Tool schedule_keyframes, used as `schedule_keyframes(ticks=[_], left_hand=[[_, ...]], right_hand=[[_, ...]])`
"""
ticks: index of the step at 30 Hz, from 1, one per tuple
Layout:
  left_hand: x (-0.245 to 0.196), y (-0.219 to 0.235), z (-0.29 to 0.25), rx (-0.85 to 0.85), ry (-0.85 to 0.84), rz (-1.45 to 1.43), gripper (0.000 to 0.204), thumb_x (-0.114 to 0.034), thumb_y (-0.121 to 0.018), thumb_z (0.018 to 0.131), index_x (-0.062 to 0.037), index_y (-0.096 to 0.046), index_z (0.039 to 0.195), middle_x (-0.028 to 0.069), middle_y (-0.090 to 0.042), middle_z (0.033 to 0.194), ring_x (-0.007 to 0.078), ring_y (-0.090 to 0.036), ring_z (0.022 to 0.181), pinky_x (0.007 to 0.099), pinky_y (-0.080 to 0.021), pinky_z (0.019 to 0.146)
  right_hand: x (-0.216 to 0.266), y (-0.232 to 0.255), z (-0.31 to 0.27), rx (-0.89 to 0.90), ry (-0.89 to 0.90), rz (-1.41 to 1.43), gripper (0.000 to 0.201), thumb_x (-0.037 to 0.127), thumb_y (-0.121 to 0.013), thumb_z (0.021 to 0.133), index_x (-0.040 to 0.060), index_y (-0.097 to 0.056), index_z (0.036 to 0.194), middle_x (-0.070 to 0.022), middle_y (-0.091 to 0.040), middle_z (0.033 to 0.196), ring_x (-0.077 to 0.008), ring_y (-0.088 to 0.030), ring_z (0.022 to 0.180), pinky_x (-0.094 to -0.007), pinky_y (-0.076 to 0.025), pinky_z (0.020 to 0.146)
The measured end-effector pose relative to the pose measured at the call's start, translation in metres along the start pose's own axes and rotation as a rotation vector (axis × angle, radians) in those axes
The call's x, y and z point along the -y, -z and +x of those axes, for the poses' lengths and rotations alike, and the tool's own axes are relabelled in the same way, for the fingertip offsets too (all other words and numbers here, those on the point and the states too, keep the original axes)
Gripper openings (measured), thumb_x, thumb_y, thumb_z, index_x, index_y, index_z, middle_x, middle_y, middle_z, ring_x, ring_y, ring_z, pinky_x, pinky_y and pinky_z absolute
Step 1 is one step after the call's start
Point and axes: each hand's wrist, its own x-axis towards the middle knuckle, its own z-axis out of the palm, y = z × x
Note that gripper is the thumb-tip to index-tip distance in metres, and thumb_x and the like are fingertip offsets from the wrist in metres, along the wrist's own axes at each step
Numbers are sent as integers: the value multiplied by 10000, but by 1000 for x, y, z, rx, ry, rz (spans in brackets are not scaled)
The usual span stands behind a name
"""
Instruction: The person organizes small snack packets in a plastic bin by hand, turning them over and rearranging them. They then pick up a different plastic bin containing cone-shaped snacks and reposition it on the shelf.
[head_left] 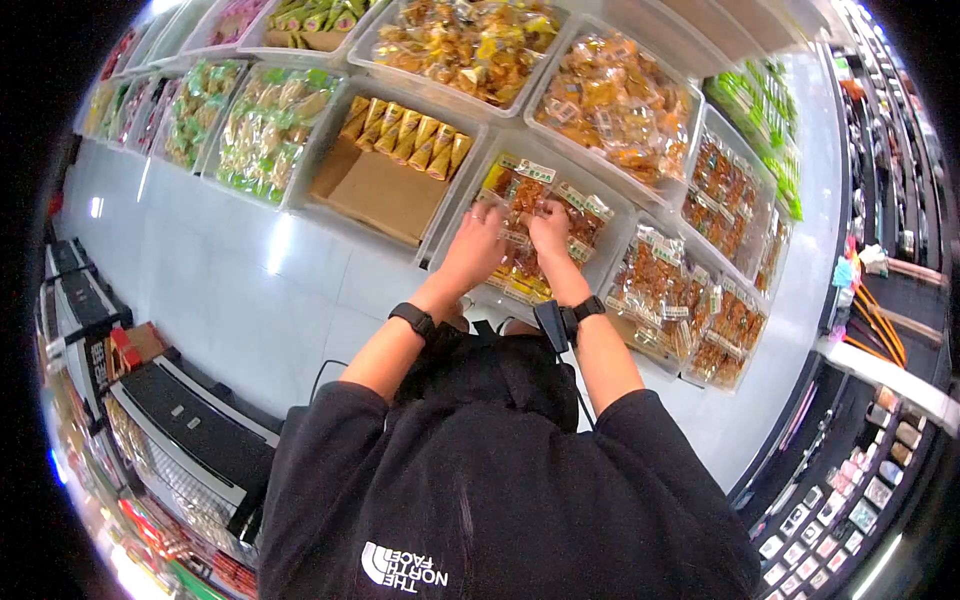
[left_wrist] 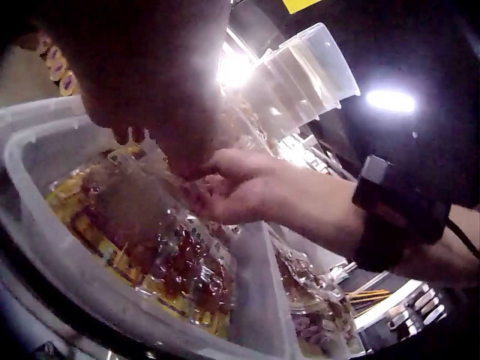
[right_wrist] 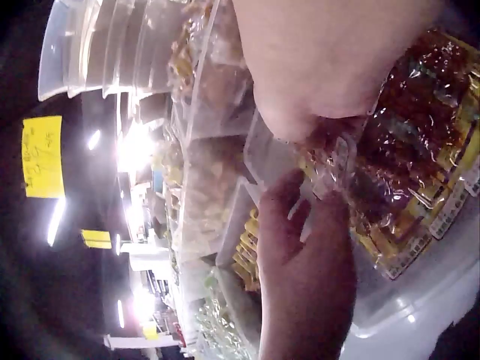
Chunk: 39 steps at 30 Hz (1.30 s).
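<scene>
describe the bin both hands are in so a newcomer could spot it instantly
On the slanted wall of clear plastic bins, find the near-empty bin showing bare cardboard. The bin just right of it holds clear packets of reddish-brown snacks with yellow edges. It alone has the left hand and right hand inside.

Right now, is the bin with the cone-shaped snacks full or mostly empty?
Mostly empty: the cone snack bin holds one row of cones above bare brown cardboard.

Showing two hands, left hand [head_left: 478, 243] and right hand [head_left: 551, 228], two black wristbands [head_left: 412, 319], one half-empty bin of roughly eight cone packs [head_left: 405, 130], several clear bins [head_left: 455, 215] altogether.
</scene>
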Motion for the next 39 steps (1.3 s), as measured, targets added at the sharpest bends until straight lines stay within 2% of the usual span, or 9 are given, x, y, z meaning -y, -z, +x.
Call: schedule_keyframes(ticks=[8,12,18,24,27,30,33,36,39], left_hand=[[14,-5,-11,138,-64,189,495,-99,-518,804,65,-375,1248,248,-380,1312,393,-377,1208,411,-324,1028],[17,-4,-8,170,-28,89,541,-110,-519,801,62,-344,1283,247,-358,1342,389,-341,1249,399,-287,1061],[23,-6,-6,203,-51,181,538,-137,-552,777,55,-392,1254,217,-398,1318,356,-391,1214,408,-351,1001],[32,-20,-5,196,-137,186,495,-96,-540,763,60,-423,1218,222,-372,1331,383,-377,1213,417,-359,995],[27,-18,-1,310,-40,262,519,-57,-550,737,37,-419,1231,215,-393,1307,379,-380,1211,430,-375,980],[-1,0,11,272,41,152,491,-48,-541,742,20,-439,1217,212,-416,1281,381,-404,1182,441,-401,945],[-14,-1,29,221,-111,89,387,-46,-523,761,15,-492,1141,212,-489,1186,375,-473,1095,433,-429,897],[-37,-12,51,255,-235,-111,270,-67,-494,789,2,-532,1047,216,-557,1052,375,-534,993,440,-444,842],[-70,-27,62,535,-244,-212,200,-95,-472,811,-14,-545,978,215,-580,964,383,-559,924,464,-455,794]], right_hand=[[-8,-40,27,-135,215,-405,396,116,-704,619,17,-558,974,-135,-629,833,-251,-608,803,-351,-466,722],[16,-36,10,-93,233,-447,309,207,-631,744,-9,-542,946,-199,-630,897,-373,-598,874,-454,-460,744],[22,-17,2,-10,380,-602,397,259,-614,764,-40,-551,1017,-240,-596,988,-387,-571,940,-463,-455,779],[16,14,-15,-31,431,-409,348,168,-612,785,-28,-545,1064,-145,-609,885,-230,-621,702,-344,-489,656],[20,50,-39,-3,356,-28,265,104,-610,794,-9,-565,1029,-75,-635,779,-127,-616,683,-289,-483,610],[23,101,-59,-230,445,-156,196,119,-607,788,-1,-592,941,-117,-637,757,-204,-617,658,-314,-485,615],[8,157,-64,-572,532,-385,119,82,-602,757,32,-605,865,-105,-609,787,-263,-587,746,-375,-465,703],[-11,208,-66,-654,422,-594,224,134,-618,749,42,-582,950,-134,-561,920,-321,-521,911,-429,-413,821],[-20,229,-72,-725,265,-883,339,236,-650,753,39,-567,1017,-145,-557,984,-339,-503,958,-422,-403,867]])
